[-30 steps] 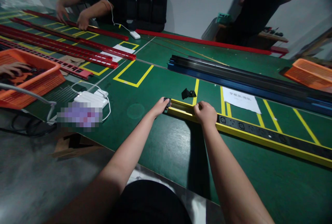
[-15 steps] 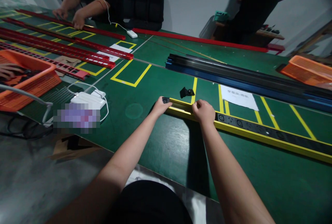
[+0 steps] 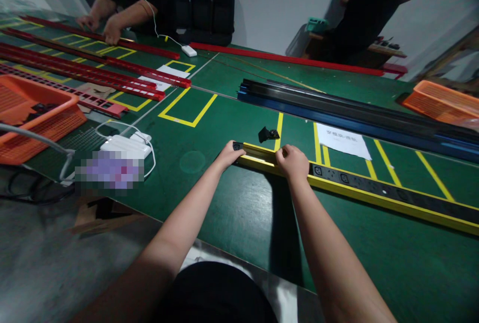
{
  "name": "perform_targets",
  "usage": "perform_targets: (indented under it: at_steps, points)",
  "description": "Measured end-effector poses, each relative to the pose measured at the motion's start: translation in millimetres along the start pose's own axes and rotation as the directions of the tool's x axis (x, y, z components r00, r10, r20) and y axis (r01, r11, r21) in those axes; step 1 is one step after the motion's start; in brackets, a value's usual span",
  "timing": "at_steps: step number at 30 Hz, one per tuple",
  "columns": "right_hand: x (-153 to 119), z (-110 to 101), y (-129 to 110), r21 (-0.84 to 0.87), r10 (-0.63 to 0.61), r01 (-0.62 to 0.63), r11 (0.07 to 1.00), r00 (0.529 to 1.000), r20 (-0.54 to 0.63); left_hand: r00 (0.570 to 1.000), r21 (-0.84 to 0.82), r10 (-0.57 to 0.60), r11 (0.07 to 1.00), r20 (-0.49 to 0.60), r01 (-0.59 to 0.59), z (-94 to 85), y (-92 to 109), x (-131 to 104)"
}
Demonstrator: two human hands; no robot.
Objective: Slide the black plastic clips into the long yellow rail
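Observation:
A long yellow power strip rail (image 3: 374, 202) lies along the near side of the table, filled with black socket modules on its right stretch. At its left end my left hand (image 3: 229, 156) is closed around a small black socket module (image 3: 237, 146) and the rail's end, thumb on top. Further right along the same rail is my right hand (image 3: 294, 161), its fingers curled over the channel beside the row of modules. Between my hands the open channel (image 3: 260, 154) shows bare yellow metal. Just beyond it lies a loose black part (image 3: 268, 134).
Dark blue and black rails (image 3: 337, 108) lie behind, with a paper sheet (image 3: 342, 139) nearer me. Red rails (image 3: 75, 66) and an orange basket (image 3: 56, 113) are at left, near a white charger (image 3: 125, 147). Across the table a person's hands (image 3: 112, 31) work at a red rail.
My hands keep nearly the same hold on the rail. Another person's hand has left the orange basket at left. The view has shifted very slightly.

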State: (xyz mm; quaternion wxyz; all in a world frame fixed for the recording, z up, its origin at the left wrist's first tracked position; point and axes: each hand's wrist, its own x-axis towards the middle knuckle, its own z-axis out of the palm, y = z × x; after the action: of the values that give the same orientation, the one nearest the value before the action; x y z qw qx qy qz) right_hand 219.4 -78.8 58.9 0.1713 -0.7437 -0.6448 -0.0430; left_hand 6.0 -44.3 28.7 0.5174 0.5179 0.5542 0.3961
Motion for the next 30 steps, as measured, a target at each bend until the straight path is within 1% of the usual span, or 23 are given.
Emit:
perform_targets:
  at_steps: [3,8,13,17,21,22,24,27,28,30]
  points:
    - [0.1,0.5,0.3,-0.001,-0.01,0.01,1.0,1.0,-0.005,1.0,-0.011,-0.005,1.0,0.012,0.006,-1.2,0.3,0.1]
    - [0.0,-1.0,-1.2,-0.014,0.005,-0.005,1.0,1.0,0.009,0.999,-0.035,0.027,0.999,0.034,-0.026,-4.1,-3.9,2.6]
    - [0.0,-1.4,-1.9,-0.006,0.001,-0.001,1.0,1.0,-0.004,0.998,-0.082,0.053,0.995,0.046,-0.049,-0.2,-6.2,4.2]
    - [-1.1,-2.2,-3.1,-0.003,0.004,-0.004,1.0,1.0,-0.003,0.999,-0.1,0.028,0.995,0.017,-0.026,4.3,-4.0,3.5]
    - [0.0,-4.7,-3.6,-0.006,0.019,-0.019,1.0,1.0,0.013,0.998,-0.076,0.027,0.997,0.06,-0.022,1.9,-1.0,2.1]
    - [1.4,-5.5,-3.1,-0.001,0.015,-0.015,1.0,0.999,0.032,0.997,-0.072,0.027,0.997,0.069,-0.022,0.7,-0.1,1.5]
    - [5.7,-7.2,-1.3,0.024,-0.022,0.019,1.0,0.992,0.124,0.996,-0.063,0.029,0.998,0.082,-0.024,-1.4,2.2,0.1]
    - [12.3,-8.8,1.5,0.051,-0.067,0.054,0.997,0.952,0.298,0.996,-0.045,0.027,0.999,0.088,-0.023,-3.2,6.4,-1.9]
    - [13.6,-8.9,2.0,0.043,-0.061,0.05,0.998,0.944,0.325,0.996,-0.035,0.022,0.999,0.09,-0.019,-3.6,7.6,-2.3]
    - [14.5,-8.7,2.4,0.018,-0.044,0.04,0.999,0.945,0.324,0.995,-0.016,0.015,1.0,0.094,-0.013,-4.1,9.1,-2.3]
